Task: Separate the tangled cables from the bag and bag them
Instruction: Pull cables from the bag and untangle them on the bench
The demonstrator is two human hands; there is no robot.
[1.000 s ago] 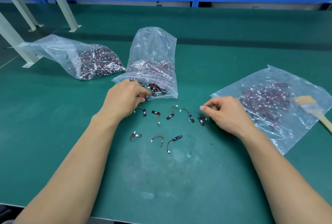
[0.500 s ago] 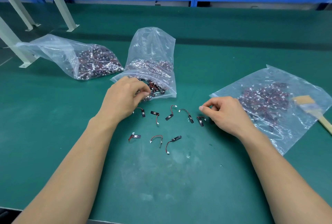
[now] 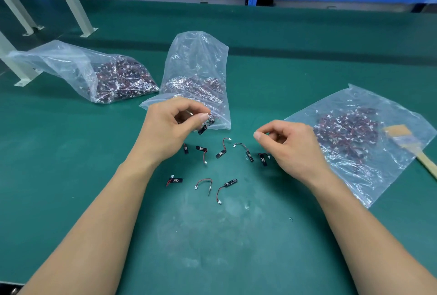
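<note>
You look to be early in the job. Eight or so loose cables (image 3: 222, 150) lie singly on the green tabletop (image 3: 212, 247) between your forearms, each a short red-and-black lead with a small black module, well apart from one another, so that part of the separating is done. None of these has been bagged yet. The middle bag (image 3: 196, 65), standing slumped with its mouth toward you, has a dense tangle inside, and a third bag (image 3: 71, 63) off to your left is packed as full, so by far the larger share is left. The flat bag (image 3: 369, 176) on your right, with a thin spread of cables in it, is probably where the sorted ones go, though that is a guess; a brush (image 3: 402, 134) lies across its far corner. Your left hand (image 3: 175, 127) is at the mouth of the middle bag, thumb and forefinger pinching a cable (image 3: 202, 129) whose black module hangs just below your fingertips, above the near row of loose ones. Your right hand (image 3: 290, 145) hovers between the row and the flat bag, fingers curled and thumb against forefinger; whether it pinches anything cannot be told. The nearest loose cable lies just beside and below it.
</note>
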